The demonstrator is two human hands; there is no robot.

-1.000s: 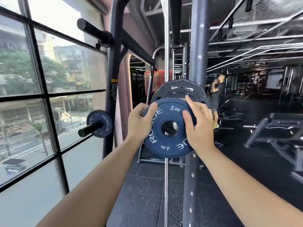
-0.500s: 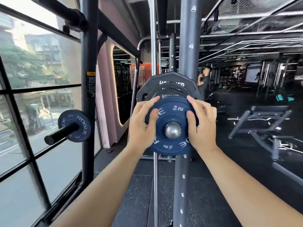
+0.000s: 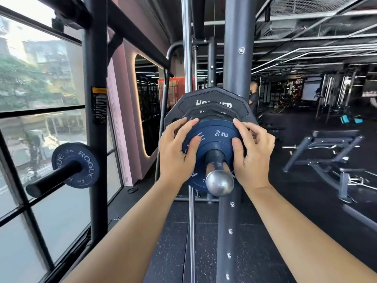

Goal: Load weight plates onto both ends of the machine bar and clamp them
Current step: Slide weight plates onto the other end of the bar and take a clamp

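A blue 2 kg Rogue plate (image 3: 216,137) sits on the machine bar's sleeve (image 3: 214,158), whose rounded steel end (image 3: 219,183) sticks out toward me. It lies against several black Hammer plates (image 3: 212,99) stacked behind it. My left hand (image 3: 176,149) grips the blue plate's left rim, thumb on its face. My right hand (image 3: 252,152) grips the right rim, fingers curled over the edge.
A second blue Rogue plate (image 3: 76,163) hangs on a black storage peg (image 3: 51,179) at the left, by the window. The rack's grey upright (image 3: 234,58) and chrome guide rod (image 3: 187,48) stand just behind the bar. A bench (image 3: 330,148) is at the right; a person stands far back.
The blue plate went from held in the air onto the bar sleeve and has slid back against the black plates; the bar end now protrudes farther.
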